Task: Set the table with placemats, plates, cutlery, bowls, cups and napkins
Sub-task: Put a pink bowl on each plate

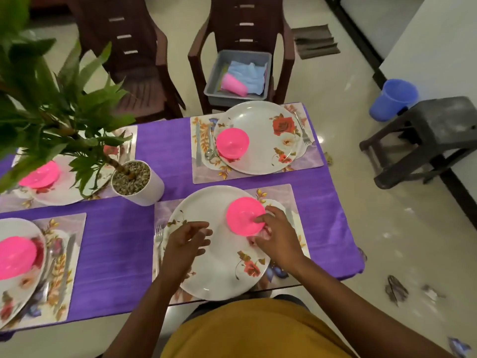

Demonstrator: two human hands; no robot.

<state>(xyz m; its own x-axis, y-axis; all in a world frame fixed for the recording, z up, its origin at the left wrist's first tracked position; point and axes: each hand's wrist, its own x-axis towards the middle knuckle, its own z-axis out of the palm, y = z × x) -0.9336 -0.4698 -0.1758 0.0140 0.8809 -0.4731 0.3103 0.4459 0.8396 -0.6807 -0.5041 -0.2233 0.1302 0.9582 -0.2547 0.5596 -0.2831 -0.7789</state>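
Observation:
On the near right placemat (pixel 280 193) lies a white floral plate (pixel 206 270). A pink bowl (pixel 242 214) sits upside down on its far right part. My right hand (pixel 275 235) holds the bowl's near right edge with curled fingers. My left hand (pixel 184 241) hovers over the plate's left side, fingers loosely curled, holding nothing. A fork (pixel 158 235) lies left of this plate. The far right setting has a plate (pixel 268 151), a pink bowl (pixel 232 142), a knife, spoon and fork. Two more settings with pink bowls (pixel 15 257) (pixel 40 174) are at the left.
A potted plant (pixel 138 182) stands mid-table on the purple cloth (pixel 118 244). On the far chair sits a grey tub (pixel 214 81) with a pink cup (pixel 233 84) and blue napkins (pixel 251 73). A dark stool (pixel 423 140) and blue bucket (pixel 393 99) stand at the right.

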